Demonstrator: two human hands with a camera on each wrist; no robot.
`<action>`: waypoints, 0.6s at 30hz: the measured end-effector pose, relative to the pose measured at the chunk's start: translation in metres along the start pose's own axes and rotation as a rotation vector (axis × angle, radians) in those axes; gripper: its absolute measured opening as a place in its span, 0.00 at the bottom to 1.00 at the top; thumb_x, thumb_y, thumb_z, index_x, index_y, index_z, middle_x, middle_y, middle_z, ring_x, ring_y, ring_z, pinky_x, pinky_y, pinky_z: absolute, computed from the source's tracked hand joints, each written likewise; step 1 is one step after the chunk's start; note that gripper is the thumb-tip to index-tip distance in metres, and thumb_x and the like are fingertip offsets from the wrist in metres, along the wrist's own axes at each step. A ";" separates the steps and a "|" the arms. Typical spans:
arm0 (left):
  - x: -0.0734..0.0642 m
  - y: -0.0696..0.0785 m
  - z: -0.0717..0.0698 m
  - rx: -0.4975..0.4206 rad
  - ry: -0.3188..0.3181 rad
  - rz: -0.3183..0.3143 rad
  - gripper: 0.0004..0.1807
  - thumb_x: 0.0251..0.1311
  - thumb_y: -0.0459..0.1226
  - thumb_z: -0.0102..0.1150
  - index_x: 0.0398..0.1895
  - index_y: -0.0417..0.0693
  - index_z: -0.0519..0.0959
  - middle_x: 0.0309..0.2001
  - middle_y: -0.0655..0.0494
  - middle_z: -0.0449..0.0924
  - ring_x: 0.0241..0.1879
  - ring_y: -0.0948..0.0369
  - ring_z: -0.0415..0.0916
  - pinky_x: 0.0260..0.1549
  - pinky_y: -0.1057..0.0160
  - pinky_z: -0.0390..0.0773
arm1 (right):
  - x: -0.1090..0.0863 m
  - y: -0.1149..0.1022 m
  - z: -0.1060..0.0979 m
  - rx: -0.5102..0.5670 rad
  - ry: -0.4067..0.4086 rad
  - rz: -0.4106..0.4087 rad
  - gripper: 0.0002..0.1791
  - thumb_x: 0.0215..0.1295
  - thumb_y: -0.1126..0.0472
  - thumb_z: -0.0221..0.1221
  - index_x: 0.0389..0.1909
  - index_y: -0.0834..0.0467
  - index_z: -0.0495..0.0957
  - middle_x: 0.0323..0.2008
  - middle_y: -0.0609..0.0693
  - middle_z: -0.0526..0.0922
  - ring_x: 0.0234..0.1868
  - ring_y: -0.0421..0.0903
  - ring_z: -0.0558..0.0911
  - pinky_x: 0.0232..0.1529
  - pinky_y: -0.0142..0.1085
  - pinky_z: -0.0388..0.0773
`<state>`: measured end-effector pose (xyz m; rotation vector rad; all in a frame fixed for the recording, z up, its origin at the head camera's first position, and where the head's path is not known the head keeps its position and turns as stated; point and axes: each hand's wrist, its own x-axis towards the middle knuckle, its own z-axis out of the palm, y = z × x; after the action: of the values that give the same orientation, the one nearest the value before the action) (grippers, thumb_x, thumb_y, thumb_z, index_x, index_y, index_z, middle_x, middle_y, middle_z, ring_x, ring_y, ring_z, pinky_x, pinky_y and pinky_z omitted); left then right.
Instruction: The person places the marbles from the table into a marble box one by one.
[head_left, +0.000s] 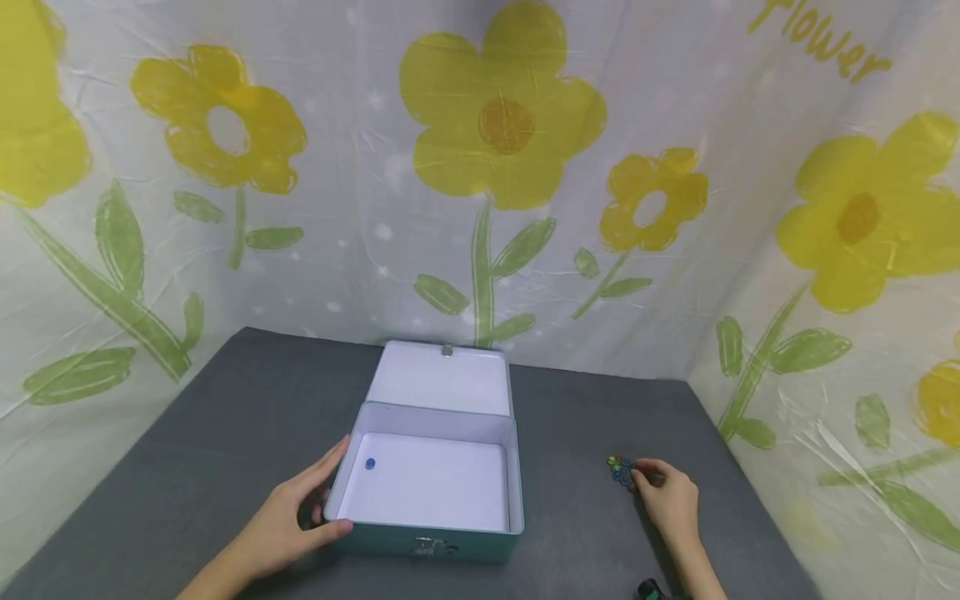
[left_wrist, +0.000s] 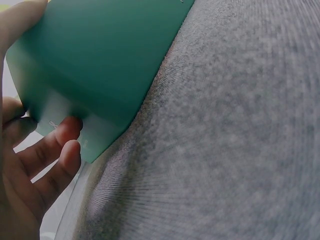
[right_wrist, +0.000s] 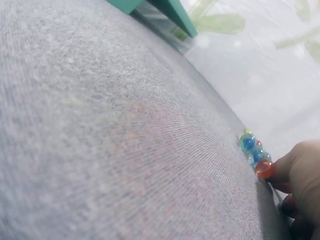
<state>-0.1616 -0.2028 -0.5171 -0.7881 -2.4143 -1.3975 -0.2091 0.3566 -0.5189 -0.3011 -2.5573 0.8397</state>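
Note:
My left hand holds the front left corner of an open green tin box, its thumb at the front rim and its fingers along the left side. In the left wrist view, curled fingertips touch the green wall. One blue marble lies on the box's white floor, near the back left. To the right of the box, my right hand reaches a cluster of coloured glass marbles on the table. Its thumb and forefinger pinch an orange marble at the cluster's near edge; the other fingers are partly hidden.
The box's lid is folded back, with a metal clasp on its edge. A dark grey cloth covers the table. A flower-printed curtain hangs behind and at both sides. Near the right forearm is a small black-and-green object.

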 end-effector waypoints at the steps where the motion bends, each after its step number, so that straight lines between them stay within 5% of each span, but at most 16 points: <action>1: 0.000 0.000 0.001 -0.003 -0.001 0.000 0.54 0.54 0.37 0.81 0.84 0.48 0.61 0.79 0.50 0.65 0.30 0.68 0.71 0.28 0.68 0.74 | 0.000 0.001 0.000 0.003 0.002 -0.002 0.08 0.67 0.66 0.69 0.44 0.65 0.88 0.28 0.56 0.91 0.25 0.44 0.88 0.28 0.31 0.78; 12: -0.002 -0.002 -0.001 0.021 0.025 0.029 0.55 0.52 0.36 0.82 0.83 0.47 0.62 0.79 0.67 0.63 0.29 0.69 0.70 0.28 0.69 0.73 | 0.000 0.003 0.003 0.104 0.016 0.014 0.09 0.69 0.64 0.69 0.47 0.63 0.89 0.25 0.53 0.90 0.22 0.37 0.85 0.25 0.28 0.74; 18: 0.000 0.000 0.001 0.014 0.013 0.005 0.55 0.53 0.36 0.82 0.84 0.49 0.61 0.79 0.60 0.64 0.29 0.69 0.70 0.28 0.68 0.74 | 0.000 0.004 0.000 0.134 0.053 0.073 0.11 0.70 0.62 0.69 0.48 0.63 0.89 0.40 0.61 0.91 0.26 0.34 0.84 0.27 0.28 0.75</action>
<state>-0.1613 -0.2024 -0.5174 -0.7794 -2.4079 -1.3784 -0.2083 0.3597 -0.5215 -0.3724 -2.4401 1.0107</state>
